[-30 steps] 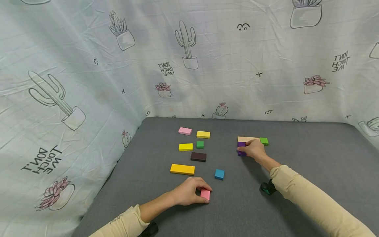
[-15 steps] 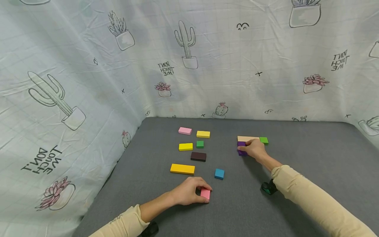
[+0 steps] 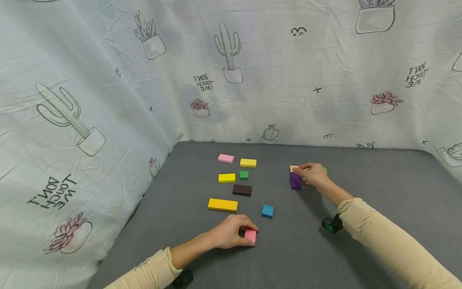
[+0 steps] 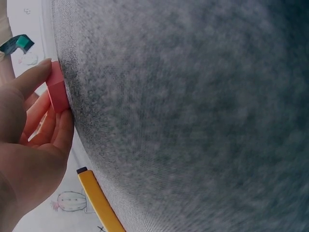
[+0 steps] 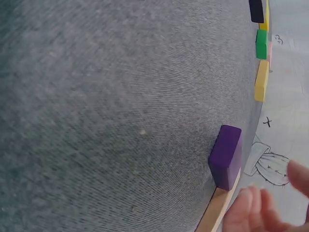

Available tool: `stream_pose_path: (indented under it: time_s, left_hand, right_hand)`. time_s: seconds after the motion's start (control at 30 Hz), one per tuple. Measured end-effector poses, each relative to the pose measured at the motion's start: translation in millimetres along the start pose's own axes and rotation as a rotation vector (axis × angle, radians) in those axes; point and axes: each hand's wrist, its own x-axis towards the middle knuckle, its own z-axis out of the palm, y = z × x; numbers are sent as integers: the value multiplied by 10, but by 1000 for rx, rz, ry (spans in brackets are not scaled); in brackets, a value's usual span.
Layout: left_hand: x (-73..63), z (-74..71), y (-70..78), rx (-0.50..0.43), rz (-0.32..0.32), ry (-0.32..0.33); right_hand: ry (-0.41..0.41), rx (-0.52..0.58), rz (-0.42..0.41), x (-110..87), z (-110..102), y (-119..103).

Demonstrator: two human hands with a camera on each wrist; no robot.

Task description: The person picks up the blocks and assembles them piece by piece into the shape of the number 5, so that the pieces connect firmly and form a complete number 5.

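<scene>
The left hand pinches a pink block. The right hand, fingers parted, hovers beside a purple block.

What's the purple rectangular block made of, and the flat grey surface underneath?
The purple rectangular block looks smooth and satiny, maybe painted wood or plastic: even colour, crisp edges. The flat grey surface seems like matte woven cloth: fine ribbing shows.

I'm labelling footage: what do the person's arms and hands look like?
The left sleeve and right sleeve are cream. Beside the right is a black device with a green patch; beside the left, a dark device. The left hand and right hand are gloveless.
</scene>
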Motion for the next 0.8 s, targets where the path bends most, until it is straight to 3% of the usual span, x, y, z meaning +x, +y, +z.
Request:
stream_pose_path:
  time_s: [0.27,0.53,0.8]
  left_hand:
    - [6,-2,-2,13,-7,-5]
    - [4,-2,-5,10,-26,-13]
    - [0,-2,13,5,-23,-8]
  right_hand:
    - [-79,52,-104,82,113,-12]
    - [-290,358,-92,147,341,-77]
    - [-392,419,-117,220,610,-180]
